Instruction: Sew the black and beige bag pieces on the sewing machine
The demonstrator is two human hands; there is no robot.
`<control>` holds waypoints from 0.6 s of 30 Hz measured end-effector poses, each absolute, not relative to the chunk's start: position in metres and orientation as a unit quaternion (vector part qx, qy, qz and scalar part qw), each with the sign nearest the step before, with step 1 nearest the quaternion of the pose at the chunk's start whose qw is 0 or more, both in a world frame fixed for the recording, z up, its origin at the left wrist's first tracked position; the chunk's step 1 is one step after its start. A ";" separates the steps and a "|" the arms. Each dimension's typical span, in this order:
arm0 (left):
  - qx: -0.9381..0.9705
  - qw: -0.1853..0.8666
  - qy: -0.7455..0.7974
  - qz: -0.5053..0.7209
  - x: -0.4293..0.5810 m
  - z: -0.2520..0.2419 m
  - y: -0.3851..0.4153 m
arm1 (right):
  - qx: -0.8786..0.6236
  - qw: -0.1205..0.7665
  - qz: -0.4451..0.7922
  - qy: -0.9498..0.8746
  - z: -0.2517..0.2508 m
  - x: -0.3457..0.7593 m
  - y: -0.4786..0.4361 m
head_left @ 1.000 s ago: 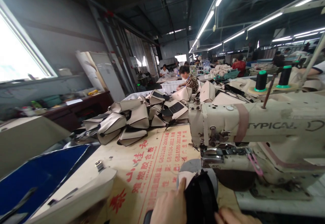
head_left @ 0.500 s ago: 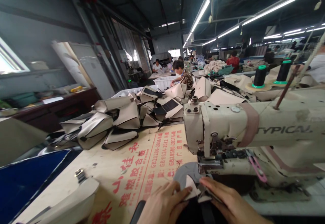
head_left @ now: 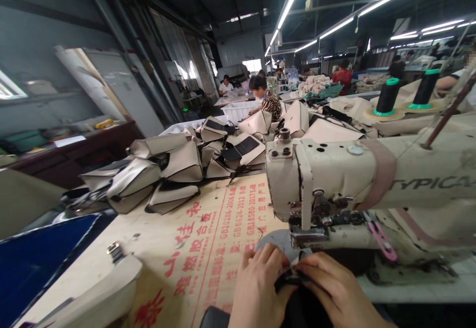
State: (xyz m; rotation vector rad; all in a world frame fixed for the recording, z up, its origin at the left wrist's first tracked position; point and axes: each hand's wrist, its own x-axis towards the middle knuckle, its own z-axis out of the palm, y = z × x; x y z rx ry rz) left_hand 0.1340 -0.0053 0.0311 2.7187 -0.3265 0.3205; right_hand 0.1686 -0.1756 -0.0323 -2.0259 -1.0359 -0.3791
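Observation:
Just in front of the sewing machine [head_left: 330, 174], both hands grip the edge of a bag [head_left: 303, 308] that shows mostly black. My left hand [head_left: 256, 286] is closed on its near left rim, fingers bent over the edge. Opposite it, my right hand [head_left: 336, 286] pinches the rim, with the fingertips of both hands almost touching. The bag's lower part runs out of the frame. Behind my fingers lies a grey round plate [head_left: 273, 238], partly covered, below the machine's head.
A heap of cream bags with black edging [head_left: 182, 162] lies on the far side of the plywood table [head_left: 223, 248]. Another cream bag with a buckle [head_left: 100, 288] is at near left. Black thread spools [head_left: 386, 97] stand behind the machine. A person in patterned clothing [head_left: 271, 103] works beyond.
Both hands have moved slightly up with the bag. Its rim has turned, so the cream flap seen before is hidden and black edging shows. The view has shifted slightly.

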 end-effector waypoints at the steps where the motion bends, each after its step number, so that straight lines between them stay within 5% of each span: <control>1: 0.969 0.172 -0.131 0.123 0.134 0.031 -0.004 | -0.804 0.405 -0.130 -0.415 -0.030 0.170 -0.177; 12: 0.961 0.111 -0.221 0.122 0.139 0.018 0.003 | -0.812 0.350 -0.175 -0.433 -0.016 0.171 -0.181; 18: 0.944 0.185 -0.261 0.086 0.126 0.027 0.021 | -0.786 0.287 -0.236 -0.494 -0.015 0.167 -0.183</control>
